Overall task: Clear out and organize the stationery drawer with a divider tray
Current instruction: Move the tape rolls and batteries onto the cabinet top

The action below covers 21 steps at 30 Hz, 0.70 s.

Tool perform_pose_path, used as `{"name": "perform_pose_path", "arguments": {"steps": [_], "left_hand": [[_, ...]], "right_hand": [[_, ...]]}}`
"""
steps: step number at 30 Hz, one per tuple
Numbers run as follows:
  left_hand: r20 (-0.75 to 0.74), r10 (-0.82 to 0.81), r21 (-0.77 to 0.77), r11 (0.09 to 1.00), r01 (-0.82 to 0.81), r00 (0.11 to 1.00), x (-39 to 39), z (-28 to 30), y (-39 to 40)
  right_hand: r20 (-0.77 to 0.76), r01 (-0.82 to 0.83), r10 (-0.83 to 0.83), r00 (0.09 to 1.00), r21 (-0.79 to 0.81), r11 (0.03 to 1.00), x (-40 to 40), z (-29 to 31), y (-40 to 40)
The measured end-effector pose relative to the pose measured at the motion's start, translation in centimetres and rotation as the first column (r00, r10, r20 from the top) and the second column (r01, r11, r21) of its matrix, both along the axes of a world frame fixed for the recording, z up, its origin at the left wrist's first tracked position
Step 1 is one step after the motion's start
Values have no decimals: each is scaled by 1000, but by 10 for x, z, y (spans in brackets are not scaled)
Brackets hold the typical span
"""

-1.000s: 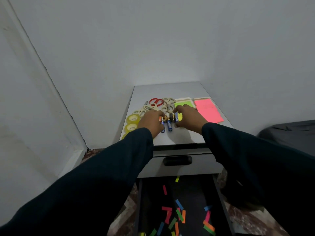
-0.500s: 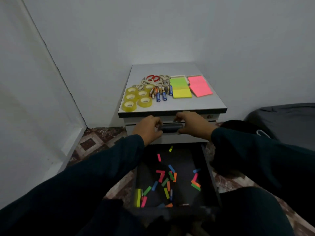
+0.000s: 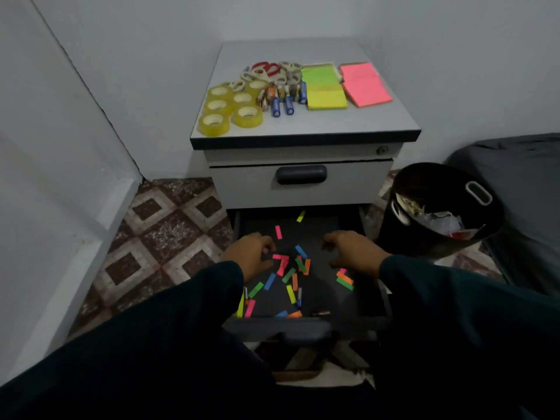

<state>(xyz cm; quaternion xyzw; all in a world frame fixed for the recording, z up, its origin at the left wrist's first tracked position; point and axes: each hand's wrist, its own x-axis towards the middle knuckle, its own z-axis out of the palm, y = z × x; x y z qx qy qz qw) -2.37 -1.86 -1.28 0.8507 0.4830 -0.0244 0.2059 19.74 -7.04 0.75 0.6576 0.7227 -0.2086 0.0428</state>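
Both hands (image 3: 253, 253) in open drawer (image 3: 306, 327) w/ paper strips (image 3: 291, 274)

No text, label, brand or number can be read anywhere. The batteries (image 3: 281, 98) beside the tape rolls (image 3: 230, 107) carry printed wrappers, but their print is too small and blurred.

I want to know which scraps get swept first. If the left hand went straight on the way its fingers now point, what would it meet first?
The left hand points right, across the open black drawer. It would probably first meet the pink paper strips just beyond its fingertips, though depth is unclear.
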Motion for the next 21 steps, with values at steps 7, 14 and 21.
{"name": "perform_pose_path", "arguments": {"steps": [7, 14, 21], "left_hand": [[-217, -83, -168, 985, 46, 973, -12, -56, 13], [-586, -270, -94, 959, 267, 764, -8, -88, 17], [-717, -286, -77, 939, 336, 636, -6, -109, 13]], "right_hand": [[-21, -31, 27, 999, -220, 975, 6, -54, 3], [-49, -69, 54, 997, -408, 910, 2, -93, 7], [-56, -102, 85, 995, -463, 880, -2, -123, 7]]}}
